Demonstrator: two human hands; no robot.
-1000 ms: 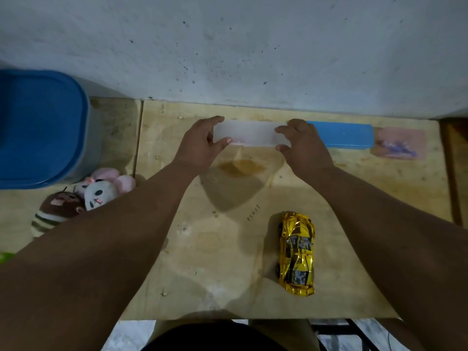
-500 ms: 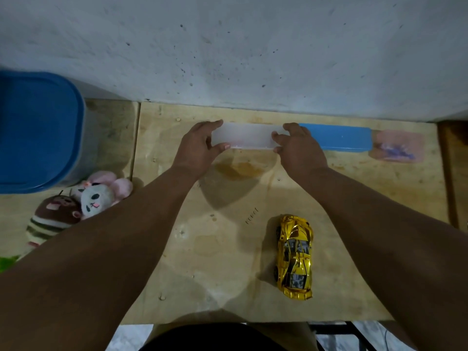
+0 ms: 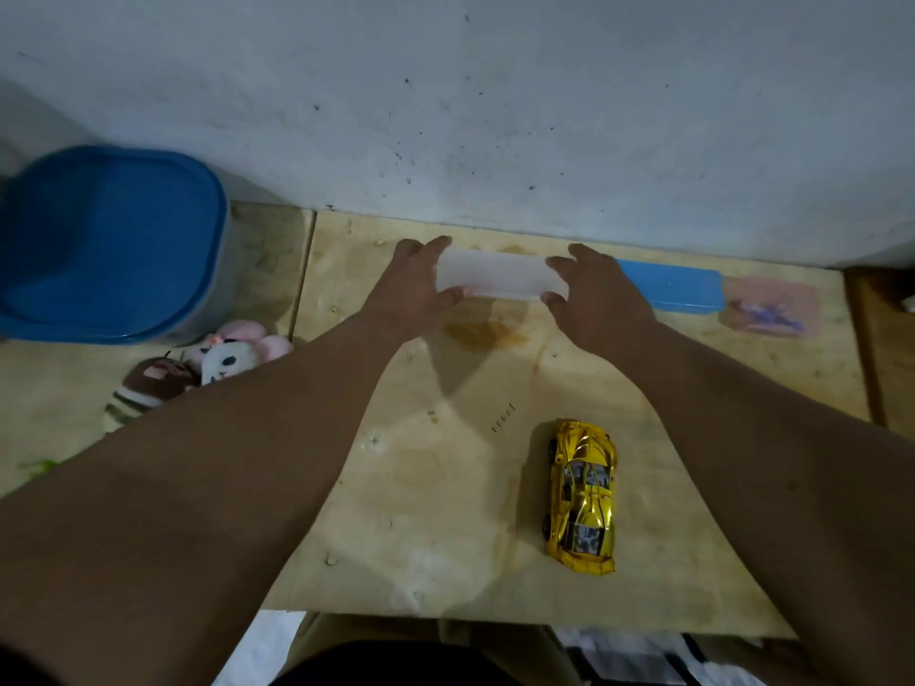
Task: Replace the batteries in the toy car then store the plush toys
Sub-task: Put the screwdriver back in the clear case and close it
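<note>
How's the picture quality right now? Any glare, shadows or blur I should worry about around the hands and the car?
Head view: dim, soft overall; the gold toy car throws bright glints; both forearms cast broad shadows across the wooden table; the left hand and right hand look slightly smeared at the translucent white box; wide-angle bending curves the edges.

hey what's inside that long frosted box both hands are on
Nothing can be made out inside. The frosted box is cloudy, and the left hand and right hand cover its ends. The blue box lies behind the right hand.
</note>
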